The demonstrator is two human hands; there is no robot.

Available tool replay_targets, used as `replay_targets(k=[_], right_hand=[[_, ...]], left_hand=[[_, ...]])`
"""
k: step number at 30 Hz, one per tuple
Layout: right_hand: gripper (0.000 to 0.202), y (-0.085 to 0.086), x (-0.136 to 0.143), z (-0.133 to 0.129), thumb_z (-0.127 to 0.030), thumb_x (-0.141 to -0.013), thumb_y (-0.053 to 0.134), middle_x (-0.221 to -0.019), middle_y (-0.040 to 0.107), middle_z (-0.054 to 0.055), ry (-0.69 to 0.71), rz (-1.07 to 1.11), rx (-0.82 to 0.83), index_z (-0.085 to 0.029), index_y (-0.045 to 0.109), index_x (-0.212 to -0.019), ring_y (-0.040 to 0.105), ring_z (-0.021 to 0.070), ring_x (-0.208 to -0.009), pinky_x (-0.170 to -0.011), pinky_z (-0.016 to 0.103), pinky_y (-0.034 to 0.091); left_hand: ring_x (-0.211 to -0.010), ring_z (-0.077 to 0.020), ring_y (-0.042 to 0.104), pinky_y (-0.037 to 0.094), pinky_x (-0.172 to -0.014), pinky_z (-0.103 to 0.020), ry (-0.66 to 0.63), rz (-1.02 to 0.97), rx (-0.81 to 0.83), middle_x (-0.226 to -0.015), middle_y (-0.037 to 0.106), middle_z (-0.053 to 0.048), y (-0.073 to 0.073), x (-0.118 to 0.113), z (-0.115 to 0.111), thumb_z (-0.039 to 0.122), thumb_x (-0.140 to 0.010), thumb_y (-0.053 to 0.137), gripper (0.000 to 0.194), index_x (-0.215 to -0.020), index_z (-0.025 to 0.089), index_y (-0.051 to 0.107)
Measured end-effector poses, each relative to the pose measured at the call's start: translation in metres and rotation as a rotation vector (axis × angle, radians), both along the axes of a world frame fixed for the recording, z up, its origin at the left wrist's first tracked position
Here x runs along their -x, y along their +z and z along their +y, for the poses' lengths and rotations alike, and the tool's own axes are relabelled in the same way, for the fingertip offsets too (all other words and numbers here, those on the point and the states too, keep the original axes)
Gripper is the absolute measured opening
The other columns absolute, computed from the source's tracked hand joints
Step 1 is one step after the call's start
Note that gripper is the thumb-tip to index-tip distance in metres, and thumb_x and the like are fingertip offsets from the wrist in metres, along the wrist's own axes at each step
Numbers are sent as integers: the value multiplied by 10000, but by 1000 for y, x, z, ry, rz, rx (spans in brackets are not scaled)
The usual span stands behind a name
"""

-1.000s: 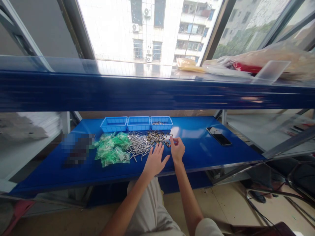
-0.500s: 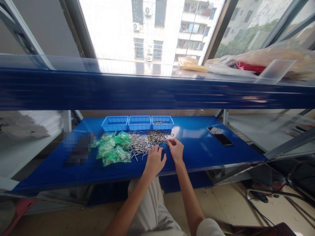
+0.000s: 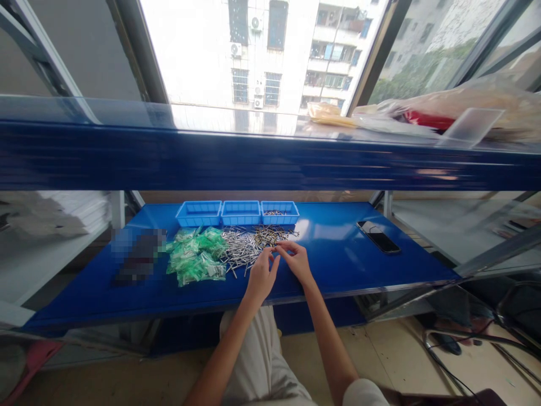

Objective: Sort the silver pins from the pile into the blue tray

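Worktop (image 3: 342, 265) gleaming blue, daylight glaring off it, and up front the left hand (image 3: 261, 274) and right hand (image 3: 296, 261) meet at the near side of the heaps! Fingers bent, tips close together; whether they pinch anything, I cannot tell. Silver pins (image 3: 240, 248) sprawl mid-worktop, darker pins (image 3: 273, 234) spread at their right, green bags (image 3: 196, 265) bunched at their left. Behind, three blue trays (image 3: 240, 214) stand in a row, the right one with pins in it. Well off to the right lies a phone (image 3: 380, 237). Above runs a blue shelf (image 3: 211, 160), and beyond, a bright window (image 3: 194, 56) looks onto buildings; pale floor (image 3: 359, 355) below.
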State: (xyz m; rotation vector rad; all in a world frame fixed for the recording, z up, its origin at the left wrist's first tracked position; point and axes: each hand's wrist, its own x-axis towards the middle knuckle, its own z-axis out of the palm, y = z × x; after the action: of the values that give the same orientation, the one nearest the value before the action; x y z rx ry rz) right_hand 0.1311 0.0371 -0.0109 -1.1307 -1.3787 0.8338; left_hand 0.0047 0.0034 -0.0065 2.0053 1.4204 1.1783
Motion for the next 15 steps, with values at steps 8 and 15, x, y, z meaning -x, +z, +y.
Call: replay_targets(k=[8,15], right_hand=[[254,0,0,-1,-403,-671,652,-704,669,45,125,90,67,-180,667,-790,611,173,-606,-506,257,468],[237,0,2,-3,-396,-651,665,-693,675,49,149,-72,59,-171,683,-723,608,170,-629,-525,247,447]], left_hand=[[-688,-136,529,416,-666,-263,-33,-158,83,-752,554,-9,-2,5,4,358,-879,330,242,-852,197,508],[-642,-127,545,424,-601,-238,138,-325,67,-707,563,-6,3,9,2,406,-847,389,257,-810,184,513]])
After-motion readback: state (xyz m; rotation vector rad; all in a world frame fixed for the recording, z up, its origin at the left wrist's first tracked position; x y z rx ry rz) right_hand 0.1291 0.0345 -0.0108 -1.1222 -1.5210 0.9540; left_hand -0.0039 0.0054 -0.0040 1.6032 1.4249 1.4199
